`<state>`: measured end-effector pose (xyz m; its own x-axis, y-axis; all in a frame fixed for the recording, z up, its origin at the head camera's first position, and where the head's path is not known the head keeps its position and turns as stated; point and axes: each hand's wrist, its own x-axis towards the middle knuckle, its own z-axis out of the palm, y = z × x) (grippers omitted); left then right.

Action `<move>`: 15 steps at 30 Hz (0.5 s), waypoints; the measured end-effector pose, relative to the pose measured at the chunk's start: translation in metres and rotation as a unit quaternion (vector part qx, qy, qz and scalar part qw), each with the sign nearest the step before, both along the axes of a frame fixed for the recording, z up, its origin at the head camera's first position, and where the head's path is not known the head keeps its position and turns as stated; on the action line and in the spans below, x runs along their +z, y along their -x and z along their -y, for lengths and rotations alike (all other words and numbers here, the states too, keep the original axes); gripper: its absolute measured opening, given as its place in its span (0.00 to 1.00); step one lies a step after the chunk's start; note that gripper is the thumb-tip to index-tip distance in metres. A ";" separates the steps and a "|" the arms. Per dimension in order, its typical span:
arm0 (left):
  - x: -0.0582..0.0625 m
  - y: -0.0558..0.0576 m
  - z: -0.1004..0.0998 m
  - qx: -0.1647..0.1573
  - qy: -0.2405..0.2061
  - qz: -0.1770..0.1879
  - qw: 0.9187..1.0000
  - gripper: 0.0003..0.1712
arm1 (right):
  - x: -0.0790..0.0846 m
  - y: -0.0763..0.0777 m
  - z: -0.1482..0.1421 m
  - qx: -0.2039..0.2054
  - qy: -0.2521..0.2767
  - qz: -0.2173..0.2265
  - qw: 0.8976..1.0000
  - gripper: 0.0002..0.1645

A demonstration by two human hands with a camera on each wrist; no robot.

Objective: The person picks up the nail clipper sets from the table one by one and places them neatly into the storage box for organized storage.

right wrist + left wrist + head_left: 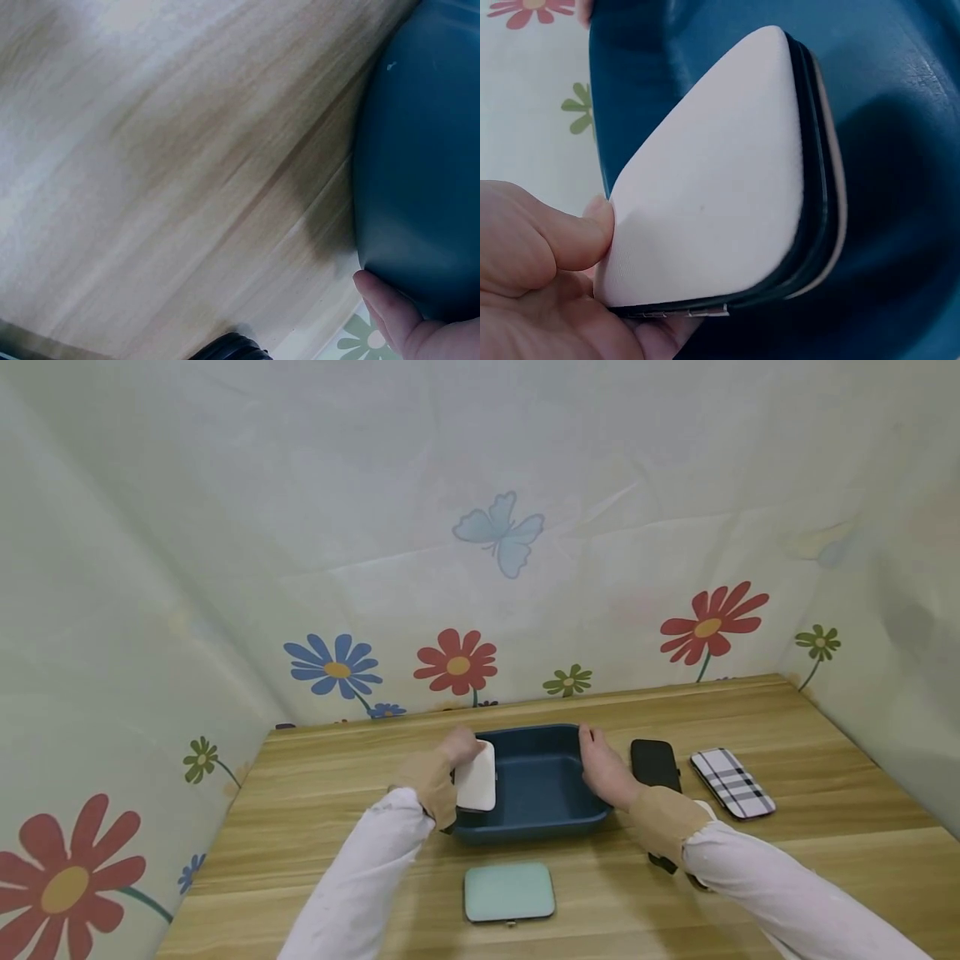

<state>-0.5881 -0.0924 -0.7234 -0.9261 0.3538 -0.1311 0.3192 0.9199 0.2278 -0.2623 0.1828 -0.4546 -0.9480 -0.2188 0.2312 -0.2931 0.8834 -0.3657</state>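
My left hand (459,747) pinches a white flat case (476,781) between thumb and fingers. The case tilts over the left end of a dark blue basin (540,833). In the left wrist view its dark frame and the metal hinge (718,309) along one edge show, close to the left thumb. On the basin's opposite end, my right hand (606,770) grips the rim. A thumb (390,300) lies against the outer wall in the right wrist view.
A mint green case (508,892) lies in front of the basin. To the right are a black case (655,764) and a plaid case (732,782). Further items sit partly hidden under the right forearm. A flower-printed curtain (525,610) stands behind the table.
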 end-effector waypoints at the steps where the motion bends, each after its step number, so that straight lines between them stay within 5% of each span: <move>1: -0.004 0.002 -0.001 -0.001 0.001 -0.004 1.000 0.28 | 0.000 0.000 0.000 0.000 0.000 0.000 1.000 0.38; 8: -0.016 0.007 -0.004 -0.024 0.029 -0.033 0.999 0.27 | 0.000 0.000 0.000 0.003 -0.007 -0.013 1.000 0.38; 15: -0.011 -0.002 -0.008 -0.013 0.043 -0.008 0.999 0.25 | 0.002 0.001 0.000 -0.001 -0.009 0.000 1.000 0.39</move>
<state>-0.5864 -0.0841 -0.7343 -0.9192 0.3653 -0.1472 0.3455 0.9273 0.1440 -0.2635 0.1830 -0.4529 -0.9486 -0.2210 0.2267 -0.2910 0.8907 -0.3492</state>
